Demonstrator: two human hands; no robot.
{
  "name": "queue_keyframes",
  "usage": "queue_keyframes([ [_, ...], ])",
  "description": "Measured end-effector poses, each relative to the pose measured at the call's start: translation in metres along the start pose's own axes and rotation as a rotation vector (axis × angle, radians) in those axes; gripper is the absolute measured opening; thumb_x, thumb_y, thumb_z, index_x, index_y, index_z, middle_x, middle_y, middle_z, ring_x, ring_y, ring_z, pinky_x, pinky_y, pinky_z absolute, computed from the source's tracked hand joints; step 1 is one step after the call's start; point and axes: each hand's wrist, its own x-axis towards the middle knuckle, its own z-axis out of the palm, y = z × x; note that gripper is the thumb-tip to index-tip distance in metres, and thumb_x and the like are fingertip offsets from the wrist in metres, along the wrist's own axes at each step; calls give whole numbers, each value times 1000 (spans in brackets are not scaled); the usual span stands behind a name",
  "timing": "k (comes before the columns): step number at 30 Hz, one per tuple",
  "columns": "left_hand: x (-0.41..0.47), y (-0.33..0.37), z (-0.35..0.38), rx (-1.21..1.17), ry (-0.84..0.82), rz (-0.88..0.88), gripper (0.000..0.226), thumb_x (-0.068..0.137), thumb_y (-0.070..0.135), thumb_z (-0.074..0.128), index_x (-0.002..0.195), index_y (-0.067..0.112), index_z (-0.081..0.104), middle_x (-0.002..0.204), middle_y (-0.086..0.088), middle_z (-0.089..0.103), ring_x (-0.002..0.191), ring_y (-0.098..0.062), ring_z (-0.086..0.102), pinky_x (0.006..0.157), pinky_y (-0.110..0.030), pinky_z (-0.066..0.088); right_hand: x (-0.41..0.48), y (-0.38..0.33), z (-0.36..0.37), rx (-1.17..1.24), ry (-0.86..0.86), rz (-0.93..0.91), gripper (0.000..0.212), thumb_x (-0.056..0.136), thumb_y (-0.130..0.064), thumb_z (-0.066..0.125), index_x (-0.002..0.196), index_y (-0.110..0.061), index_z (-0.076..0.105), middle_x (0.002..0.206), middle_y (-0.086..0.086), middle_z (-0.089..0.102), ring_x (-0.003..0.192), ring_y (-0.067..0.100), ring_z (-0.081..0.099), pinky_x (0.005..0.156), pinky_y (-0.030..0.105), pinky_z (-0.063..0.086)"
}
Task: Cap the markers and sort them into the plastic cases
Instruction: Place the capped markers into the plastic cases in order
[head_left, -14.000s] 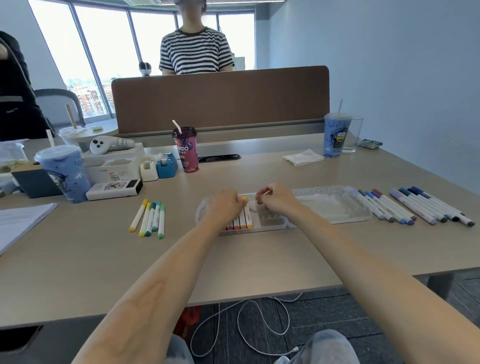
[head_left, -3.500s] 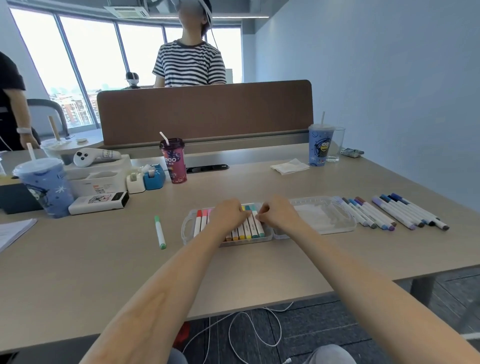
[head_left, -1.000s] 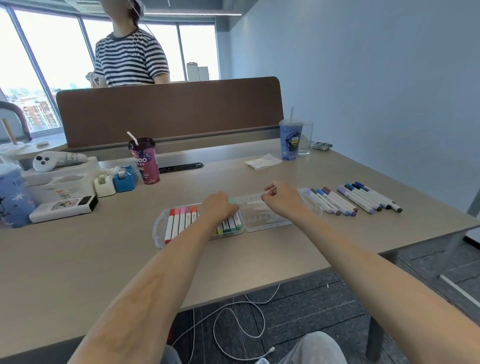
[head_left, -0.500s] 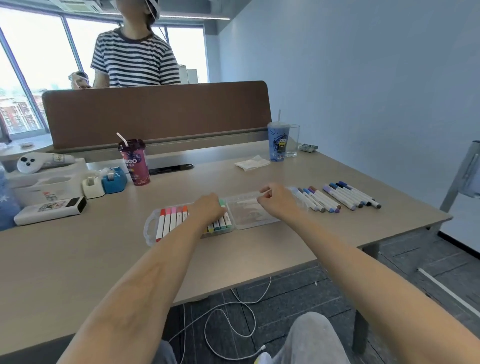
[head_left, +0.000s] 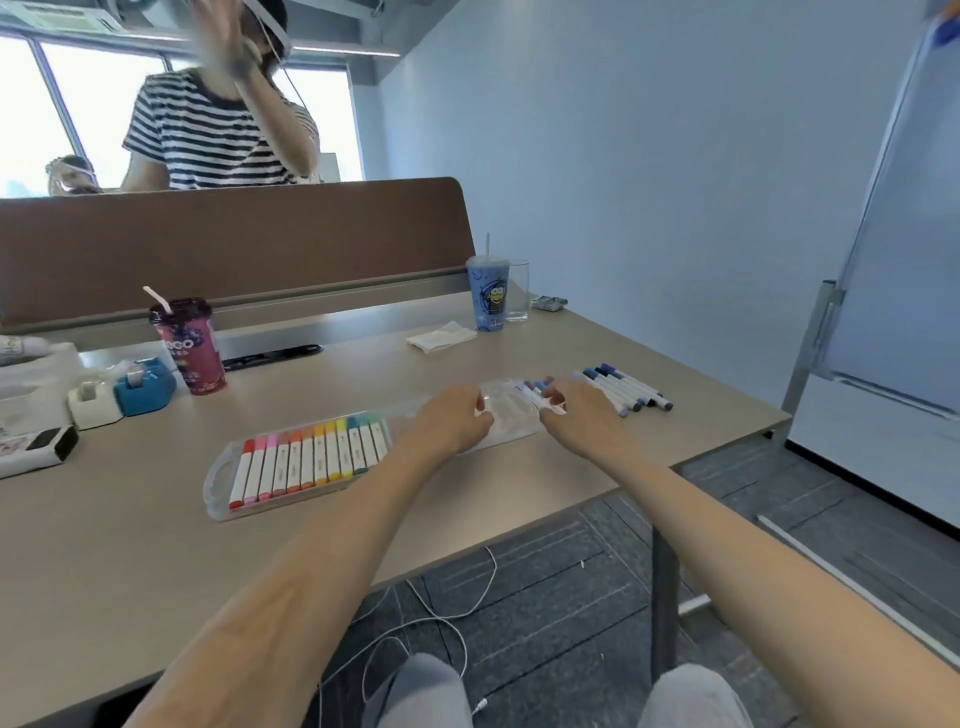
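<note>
A clear plastic case (head_left: 221, 480) lies left of centre on the table, holding a full row of capped markers (head_left: 306, 460) running from red to green. To its right lies a second clear case (head_left: 511, 421), empty where it shows. My left hand (head_left: 454, 423) grips that case at its left side with curled fingers. My right hand (head_left: 579, 418) is at the case's right end, and its fingertips pinch what looks like a white-barrelled marker (head_left: 556, 409). Several blue and purple markers (head_left: 626, 389) lie side by side just beyond my right hand.
A purple cup (head_left: 189, 345), tape dispensers (head_left: 143, 389) and a white remote (head_left: 36, 449) stand at the left. A napkin (head_left: 440, 336), a blue cup (head_left: 488, 296) and a glass sit at the back right. A person stands behind the brown divider (head_left: 234, 239). The table's right edge is close.
My left hand has left the filled case and moved right onto the empty case. My right hand has moved to the case's right end, beside the blue and purple markers. My view has turned right.
</note>
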Motion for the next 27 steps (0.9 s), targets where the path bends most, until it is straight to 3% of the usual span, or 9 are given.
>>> queue_keyframes([
  [3, 18, 16, 13, -33, -13, 24, 28, 93, 33, 49, 113, 17, 59, 123, -8, 59, 109, -24, 54, 91, -33, 43, 7, 25, -3, -12, -3, 35, 22, 88, -24, 55, 102, -11, 66, 122, 9, 62, 111, 27, 57, 80, 34, 47],
  [5, 33, 28, 20, -47, -3, 33, 28, 94, 31, 47, 115, 17, 60, 123, -7, 60, 110, -24, 54, 93, -34, 44, 14, 42, -5, 0, 20, 57, 25, 85, -24, 56, 106, -14, 66, 131, 6, 59, 109, 24, 57, 80, 32, 47],
  [9, 69, 49, 33, -75, 0, 59, 23, 92, 27, 49, 110, 20, 60, 118, -7, 62, 105, -24, 54, 89, -33, 45, 34, 73, -5, 46, 49, 90, 29, 87, -23, 54, 112, -17, 66, 115, 1, 66, 101, 18, 59, 74, 28, 42],
  [17, 106, 77, 47, -85, -50, 53, 19, 94, 23, 48, 106, 14, 61, 110, -5, 63, 97, -22, 56, 74, -28, 41, 61, 117, -19, 19, 36, 171, 29, 91, -26, 53, 118, -22, 63, 116, -2, 64, 100, 16, 57, 77, 27, 42],
  [27, 132, 105, 65, -145, -112, 89, 22, 93, 23, 49, 110, 15, 61, 113, -7, 63, 103, -23, 56, 91, -36, 48, 85, 147, -43, -137, -32, 215, 22, 91, -22, 53, 110, -21, 66, 114, 0, 64, 100, 17, 57, 73, 27, 42],
])
